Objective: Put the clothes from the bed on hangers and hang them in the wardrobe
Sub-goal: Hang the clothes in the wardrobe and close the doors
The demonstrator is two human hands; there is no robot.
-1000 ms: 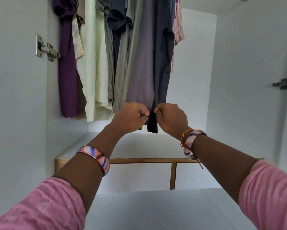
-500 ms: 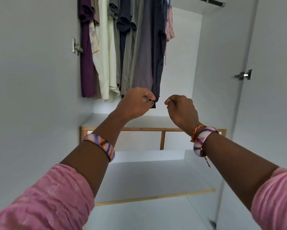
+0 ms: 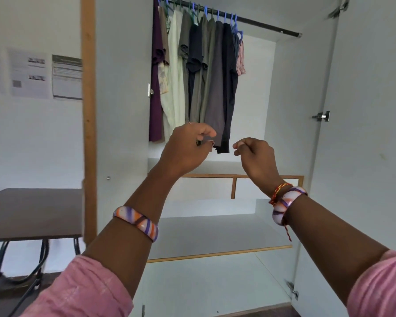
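Several shirts [image 3: 198,72] hang on blue and green hangers from the dark rail [image 3: 265,25] inside the open wardrobe, bunched toward its left side. The rightmost dark shirt [image 3: 228,88] reaches lowest. My left hand [image 3: 188,147] is raised in front of the grey shirt's hem, thumb and fingers slightly apart, holding nothing. My right hand [image 3: 255,154] hovers just right of the dark shirt's hem, fingers curled in, empty. The bed is out of view.
The right half of the rail is bare. A white shelf [image 3: 215,234] and a wood-trimmed divider [image 3: 233,184] lie below the clothes. The wardrobe doors [image 3: 364,133] stand open. A dark table [image 3: 32,211] is at the left, with papers [image 3: 46,76] on the wall.
Both hands have let go of the dark shirt's hem and drawn back from it. My view has pulled away and swung left, so the rail and the table now show.
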